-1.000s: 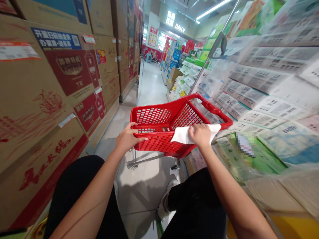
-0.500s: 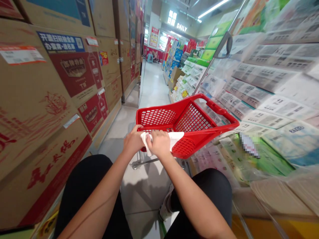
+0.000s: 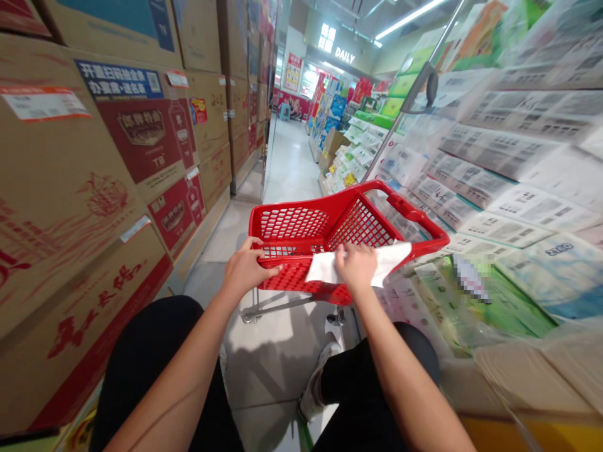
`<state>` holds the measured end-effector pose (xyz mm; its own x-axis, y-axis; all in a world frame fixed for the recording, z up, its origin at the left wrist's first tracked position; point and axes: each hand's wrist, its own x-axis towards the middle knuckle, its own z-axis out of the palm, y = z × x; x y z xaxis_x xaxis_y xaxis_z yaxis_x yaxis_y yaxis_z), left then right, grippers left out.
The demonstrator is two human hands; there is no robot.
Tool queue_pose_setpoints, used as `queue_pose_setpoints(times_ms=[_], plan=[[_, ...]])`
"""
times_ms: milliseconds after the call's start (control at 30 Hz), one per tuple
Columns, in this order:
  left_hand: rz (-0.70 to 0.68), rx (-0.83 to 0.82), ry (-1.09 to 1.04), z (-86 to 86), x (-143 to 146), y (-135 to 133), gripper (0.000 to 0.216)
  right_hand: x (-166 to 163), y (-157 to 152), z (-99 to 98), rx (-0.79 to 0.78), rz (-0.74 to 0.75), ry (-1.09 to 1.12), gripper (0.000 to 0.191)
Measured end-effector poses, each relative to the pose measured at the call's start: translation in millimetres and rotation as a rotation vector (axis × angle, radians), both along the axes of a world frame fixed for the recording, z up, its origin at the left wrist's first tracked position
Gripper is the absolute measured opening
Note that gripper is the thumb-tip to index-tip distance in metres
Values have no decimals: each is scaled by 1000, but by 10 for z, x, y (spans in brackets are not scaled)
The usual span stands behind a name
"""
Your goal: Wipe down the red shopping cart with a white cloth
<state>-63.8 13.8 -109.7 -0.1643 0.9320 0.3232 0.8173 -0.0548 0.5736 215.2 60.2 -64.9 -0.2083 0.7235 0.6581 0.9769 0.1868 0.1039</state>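
A red plastic shopping cart basket on a metal frame stands sideways before my knees. My left hand grips its near rim at the left corner, thumb outside and fingers over the edge. Farther right along the same rim, my right hand is closed over a white cloth or wipe and presses it against the red plastic. The cloth spreads out on both sides of that hand and drapes over the rim. Of the basket's inside, the perforated far wall and end wall show.
Stacked cardboard cartons line the left side. Packs of tissue paper are piled on the right, with a metal pole leaning before them. A tiled aisle runs ahead. A blue stool stands far off.
My right hand has slid right along the rim with the white cloth, away from my left hand. The cloth has spread wider. My left hand and the cart have shifted slightly left.
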Motion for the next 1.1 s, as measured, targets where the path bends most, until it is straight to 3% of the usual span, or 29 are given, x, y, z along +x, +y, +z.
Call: queue_pose_setpoints(times_ms=[133,233,333,533,600,667,733,833,967,1100], plan=[[-8,1,-17,-25,-22,19,32,-1009,-304,-265,-83,214,106,29],[-44,1,-71,-64,-146,53,28,-1178,-370,-280,-120,281,116,29],[-49,36,-106,-109,-306,86,37,-750,-281,-164,-115,262,31,29],[-26,26,-46,-93,-468,35,43,786,14,332,25,92,-94,28],[-3,11,-25,-62,-467,3,42,1087,75,457,49,99,-84,27],[25,3,-16,-40,-459,-17,42,1149,85,488,62,88,-67,27],[40,1,-17,-28,-447,-28,40,982,35,429,54,69,-46,28],[60,7,-24,-2,-365,-58,33,461,-120,253,-41,110,-33,29],[134,102,86,111,29,-157,17,-244,-321,62,-144,210,-12,30],[-2,169,84,237,528,-207,42,-533,-416,48,-178,296,-6,31]])
